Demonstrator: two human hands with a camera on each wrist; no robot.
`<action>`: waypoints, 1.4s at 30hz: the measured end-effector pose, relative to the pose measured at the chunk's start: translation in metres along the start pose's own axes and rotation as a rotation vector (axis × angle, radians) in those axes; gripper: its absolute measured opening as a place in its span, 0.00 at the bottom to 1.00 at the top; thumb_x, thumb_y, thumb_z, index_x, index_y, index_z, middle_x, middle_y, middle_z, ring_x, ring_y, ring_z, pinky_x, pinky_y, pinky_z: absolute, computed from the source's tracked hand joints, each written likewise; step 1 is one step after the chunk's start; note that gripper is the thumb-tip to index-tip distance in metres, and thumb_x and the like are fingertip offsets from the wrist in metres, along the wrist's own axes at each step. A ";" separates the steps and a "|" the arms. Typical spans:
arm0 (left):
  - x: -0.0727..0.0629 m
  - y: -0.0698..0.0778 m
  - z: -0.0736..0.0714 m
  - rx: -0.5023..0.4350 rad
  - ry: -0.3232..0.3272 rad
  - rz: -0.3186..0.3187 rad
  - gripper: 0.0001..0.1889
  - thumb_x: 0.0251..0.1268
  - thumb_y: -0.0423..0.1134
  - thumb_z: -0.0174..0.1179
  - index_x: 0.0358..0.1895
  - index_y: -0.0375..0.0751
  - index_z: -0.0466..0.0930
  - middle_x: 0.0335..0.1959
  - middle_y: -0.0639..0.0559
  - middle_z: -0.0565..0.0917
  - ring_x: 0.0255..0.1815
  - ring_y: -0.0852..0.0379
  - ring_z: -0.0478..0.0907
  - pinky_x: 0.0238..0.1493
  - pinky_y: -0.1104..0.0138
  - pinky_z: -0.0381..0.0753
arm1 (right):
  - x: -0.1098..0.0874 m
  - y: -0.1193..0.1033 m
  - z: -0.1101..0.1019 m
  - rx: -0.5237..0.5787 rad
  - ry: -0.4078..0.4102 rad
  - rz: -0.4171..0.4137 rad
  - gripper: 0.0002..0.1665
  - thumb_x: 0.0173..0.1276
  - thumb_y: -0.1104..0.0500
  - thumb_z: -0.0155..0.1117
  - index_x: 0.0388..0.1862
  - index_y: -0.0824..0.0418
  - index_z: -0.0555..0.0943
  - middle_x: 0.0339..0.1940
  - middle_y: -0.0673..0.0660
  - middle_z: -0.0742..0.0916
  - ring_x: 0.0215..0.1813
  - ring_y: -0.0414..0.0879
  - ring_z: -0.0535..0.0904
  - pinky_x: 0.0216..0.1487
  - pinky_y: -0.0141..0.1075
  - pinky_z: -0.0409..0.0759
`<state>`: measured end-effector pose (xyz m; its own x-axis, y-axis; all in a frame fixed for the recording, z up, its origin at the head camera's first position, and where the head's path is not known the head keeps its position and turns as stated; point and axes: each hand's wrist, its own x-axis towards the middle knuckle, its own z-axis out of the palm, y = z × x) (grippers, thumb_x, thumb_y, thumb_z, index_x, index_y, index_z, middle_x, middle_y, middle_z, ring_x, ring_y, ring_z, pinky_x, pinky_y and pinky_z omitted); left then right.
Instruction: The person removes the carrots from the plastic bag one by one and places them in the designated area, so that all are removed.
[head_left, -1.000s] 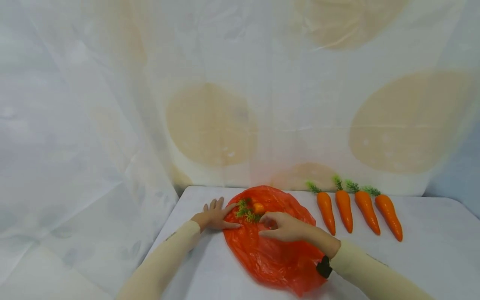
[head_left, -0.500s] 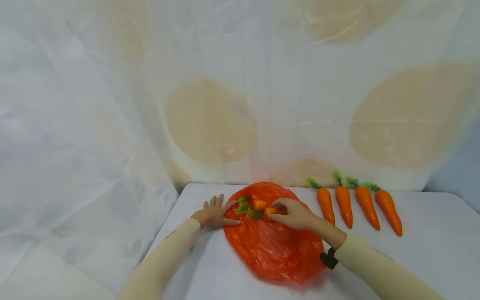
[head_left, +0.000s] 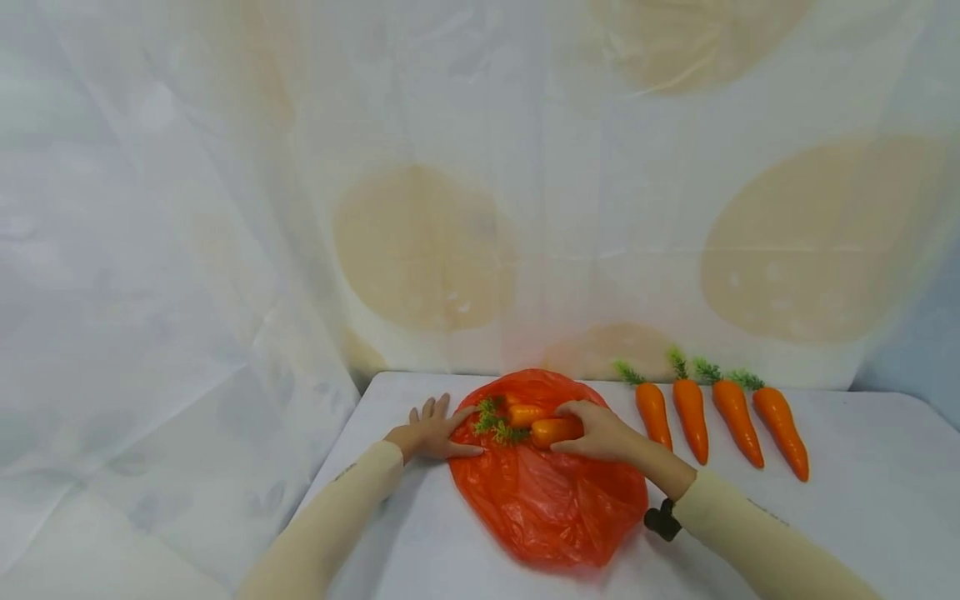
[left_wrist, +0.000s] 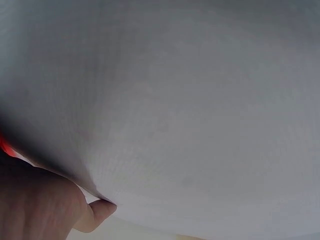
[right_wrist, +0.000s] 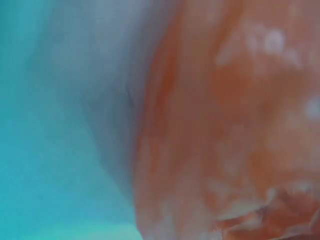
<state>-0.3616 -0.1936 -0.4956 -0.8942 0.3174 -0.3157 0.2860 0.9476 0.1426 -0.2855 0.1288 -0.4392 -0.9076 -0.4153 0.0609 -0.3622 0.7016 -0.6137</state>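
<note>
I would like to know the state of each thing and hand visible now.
Red plastic bag: spread out, wrinkled.
Front carrot at the bag: lying, partly hidden.
Rear carrot at the bag: lying, leafy top leftward.
Four other carrots: lying side by side.
Left hand: fingers spread, at the bag's edge.
Right hand: curved around the front carrot.

White table, red plastic bag on it, four orange carrots — side by side — nearby.
</note>
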 end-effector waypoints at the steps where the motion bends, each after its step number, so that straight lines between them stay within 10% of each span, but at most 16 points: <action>1: 0.000 0.000 0.000 -0.001 -0.002 -0.002 0.50 0.51 0.82 0.50 0.78 0.71 0.48 0.82 0.42 0.42 0.80 0.35 0.40 0.75 0.36 0.43 | 0.000 0.001 0.000 0.018 -0.012 0.010 0.34 0.60 0.49 0.75 0.60 0.64 0.77 0.56 0.59 0.83 0.56 0.53 0.78 0.59 0.51 0.79; 18: -0.003 0.006 -0.005 -0.019 -0.009 -0.013 0.50 0.50 0.82 0.51 0.78 0.71 0.48 0.82 0.42 0.41 0.80 0.34 0.40 0.75 0.36 0.43 | 0.000 0.012 0.000 -0.129 -0.166 0.063 0.58 0.45 0.40 0.83 0.72 0.59 0.67 0.71 0.64 0.70 0.70 0.61 0.64 0.66 0.62 0.70; 32: 0.002 -0.001 -0.002 -0.057 -0.027 -0.006 0.49 0.50 0.81 0.52 0.77 0.74 0.49 0.82 0.43 0.40 0.80 0.35 0.37 0.75 0.34 0.40 | -0.003 0.020 -0.005 -0.216 -0.120 0.097 0.55 0.47 0.39 0.81 0.70 0.63 0.70 0.68 0.65 0.75 0.67 0.61 0.71 0.66 0.59 0.71; 42: -0.006 -0.008 -0.009 0.072 0.031 0.122 0.46 0.53 0.81 0.50 0.76 0.75 0.52 0.81 0.43 0.48 0.79 0.36 0.47 0.73 0.36 0.49 | -0.008 0.030 -0.007 -0.198 -0.108 0.122 0.41 0.55 0.38 0.76 0.61 0.59 0.77 0.52 0.54 0.83 0.51 0.49 0.76 0.60 0.51 0.78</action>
<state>-0.3614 -0.2035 -0.4867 -0.8611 0.4302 -0.2710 0.4163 0.9025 0.1103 -0.2907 0.1570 -0.4530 -0.9231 -0.3727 -0.0947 -0.2958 0.8456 -0.4444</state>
